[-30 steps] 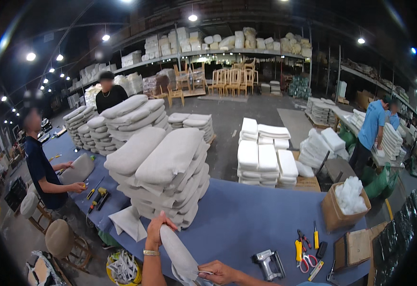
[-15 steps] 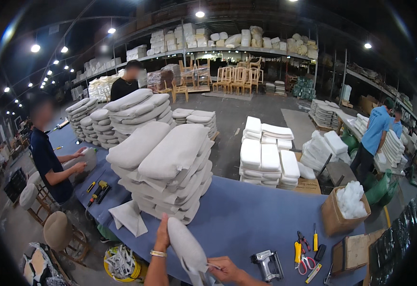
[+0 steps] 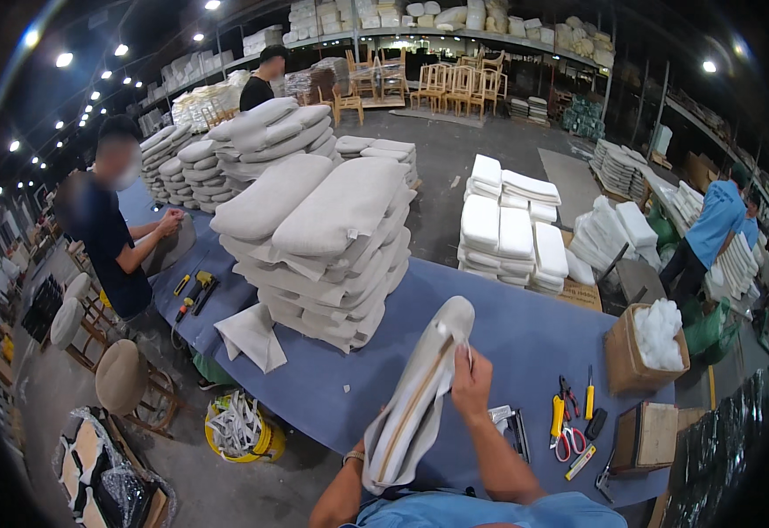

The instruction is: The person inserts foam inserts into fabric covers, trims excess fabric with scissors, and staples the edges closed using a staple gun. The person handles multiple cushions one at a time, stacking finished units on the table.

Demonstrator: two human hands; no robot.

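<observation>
A pale grey fabric-covered seat cushion (image 3: 437, 339) stands tilted on its edge in front of me, at the table's near edge. Loose cloth edges and a long brown strip run along its side facing right. My right hand (image 3: 471, 380) pinches the cloth edge near the cushion's far end. My left hand (image 3: 358, 447), with a bracelet at the wrist, is at the near end; its fingers are hidden behind the cushion. A staple gun (image 3: 515, 429) lies on the table, partly covered by my right forearm.
A tall stack of grey cushions (image 3: 340, 211) stands ahead on the blue table (image 3: 464, 286). Pliers (image 3: 567, 396), scissors (image 3: 569, 443) and a cutter lie at right, near a box of white stuffing (image 3: 622, 352). A yellow bucket (image 3: 266, 440) stands left below. Co-workers stand left and far right.
The cushion has turned, so its side with the brown strip now shows. My right hand has moved up to its far end; my left has gone behind the near end. The view has shifted.
</observation>
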